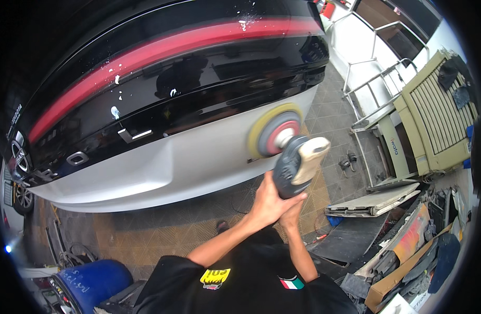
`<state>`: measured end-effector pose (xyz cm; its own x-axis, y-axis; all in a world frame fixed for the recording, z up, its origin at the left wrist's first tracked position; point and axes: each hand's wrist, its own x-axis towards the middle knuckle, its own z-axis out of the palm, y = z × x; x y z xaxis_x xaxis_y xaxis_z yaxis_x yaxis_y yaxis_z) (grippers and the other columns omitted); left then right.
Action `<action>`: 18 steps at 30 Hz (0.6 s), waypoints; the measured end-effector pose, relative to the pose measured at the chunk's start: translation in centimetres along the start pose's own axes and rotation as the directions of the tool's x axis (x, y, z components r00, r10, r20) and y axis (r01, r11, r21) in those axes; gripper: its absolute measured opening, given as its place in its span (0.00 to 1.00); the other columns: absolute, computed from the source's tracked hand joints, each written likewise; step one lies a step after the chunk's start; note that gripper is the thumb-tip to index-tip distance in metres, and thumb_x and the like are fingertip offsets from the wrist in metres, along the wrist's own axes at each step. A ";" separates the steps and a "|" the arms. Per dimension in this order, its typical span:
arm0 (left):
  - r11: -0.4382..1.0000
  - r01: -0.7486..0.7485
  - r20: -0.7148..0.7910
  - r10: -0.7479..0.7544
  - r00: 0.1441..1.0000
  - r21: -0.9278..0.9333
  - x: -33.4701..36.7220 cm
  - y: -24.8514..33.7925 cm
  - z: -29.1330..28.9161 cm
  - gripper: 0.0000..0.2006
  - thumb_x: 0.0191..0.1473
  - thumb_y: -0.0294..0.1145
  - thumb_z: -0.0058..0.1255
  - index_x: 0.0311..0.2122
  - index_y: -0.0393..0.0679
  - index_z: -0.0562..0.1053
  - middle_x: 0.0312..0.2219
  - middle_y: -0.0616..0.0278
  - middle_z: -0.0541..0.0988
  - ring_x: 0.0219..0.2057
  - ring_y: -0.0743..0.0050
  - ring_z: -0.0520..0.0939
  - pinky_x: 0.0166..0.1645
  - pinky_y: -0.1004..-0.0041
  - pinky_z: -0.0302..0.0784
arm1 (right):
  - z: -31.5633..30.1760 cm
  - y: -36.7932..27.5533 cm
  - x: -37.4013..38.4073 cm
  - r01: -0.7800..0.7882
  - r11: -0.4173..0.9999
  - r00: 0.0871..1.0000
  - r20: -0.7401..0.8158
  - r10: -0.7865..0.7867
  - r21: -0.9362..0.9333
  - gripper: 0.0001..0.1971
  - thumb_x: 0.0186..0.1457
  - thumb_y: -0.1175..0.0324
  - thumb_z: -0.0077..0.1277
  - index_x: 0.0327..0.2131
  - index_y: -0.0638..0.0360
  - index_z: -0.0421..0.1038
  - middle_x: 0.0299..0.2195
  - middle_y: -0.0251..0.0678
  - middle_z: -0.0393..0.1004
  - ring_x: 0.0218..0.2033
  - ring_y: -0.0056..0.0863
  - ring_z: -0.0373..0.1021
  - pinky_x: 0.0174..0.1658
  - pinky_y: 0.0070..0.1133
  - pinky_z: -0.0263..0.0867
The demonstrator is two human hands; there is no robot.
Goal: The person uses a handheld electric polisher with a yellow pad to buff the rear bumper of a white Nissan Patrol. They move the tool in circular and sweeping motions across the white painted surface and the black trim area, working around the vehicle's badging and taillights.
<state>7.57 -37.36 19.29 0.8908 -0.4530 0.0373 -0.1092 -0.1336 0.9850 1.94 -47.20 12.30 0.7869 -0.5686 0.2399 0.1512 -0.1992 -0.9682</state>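
A dark, hand-held rotary polisher (291,167) with a cream-coloured cover is held out in front of me. My left hand (272,203) is wrapped round its grip, and my right hand (291,213) closes on it from the other side, partly hidden behind the left. At its head sits a round pad (257,124), yellow at the rim with grey and red layers. Its edge looks blurred. The pad overlaps the silver-grey bumper (198,162) of a car; I cannot tell whether it touches. White blobs and specks (115,112) dot the car's glossy black tailgate (214,78) around a red light strip (162,47).
To the right stand a metal-tube frame (374,94) and a pale green slatted cabinet (437,110). Flat panels (374,201) and a cardboard box of scraps (392,282) crowd the lower right. A blue drum (96,285) lies at lower left on the tiled floor (130,238).
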 end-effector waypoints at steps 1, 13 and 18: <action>0.999 0.022 0.019 -0.022 1.000 0.037 0.9 0.3 0.3 0.51 0.46 0.54 0.76 0.61 0.28 0.58 0.51 0.32 0.77 0.53 0.36 0.82 0.59 0.53 0.78 | -0.5 -0.4 0.5 -0.123 0.992 0.991 0.064 0.121 0.016 0.23 0.68 0.59 0.54 0.55 0.70 0.70 0.52 0.44 0.77 0.50 0.33 0.75 0.57 0.34 0.70; 0.959 -0.068 -0.096 0.043 0.995 -0.274 -7.1 -8.8 -9.0 0.43 0.43 0.35 0.77 0.65 0.37 0.68 0.59 0.54 0.77 0.58 0.65 0.78 0.64 0.61 0.75 | 8.3 -0.5 -3.2 0.472 0.872 0.853 0.319 -0.414 -0.131 0.37 0.45 0.63 0.71 0.56 0.67 0.66 0.43 0.52 0.82 0.40 0.49 0.83 0.42 0.36 0.80; 0.872 -0.122 -0.213 0.020 0.977 -0.474 -9.9 -9.1 -11.6 0.38 0.45 0.36 0.70 0.63 0.40 0.70 0.59 0.58 0.74 0.56 0.69 0.75 0.63 0.66 0.69 | 11.2 -0.9 -4.5 0.560 0.826 0.761 0.433 -0.483 -0.064 0.34 0.40 0.69 0.68 0.53 0.65 0.67 0.39 0.51 0.79 0.37 0.50 0.79 0.42 0.37 0.78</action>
<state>4.88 -21.50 11.90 0.9620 -0.2570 0.0926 0.0052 0.3561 0.9344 4.98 -35.51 11.33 0.7849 0.0088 0.6195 0.5275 -0.5339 -0.6608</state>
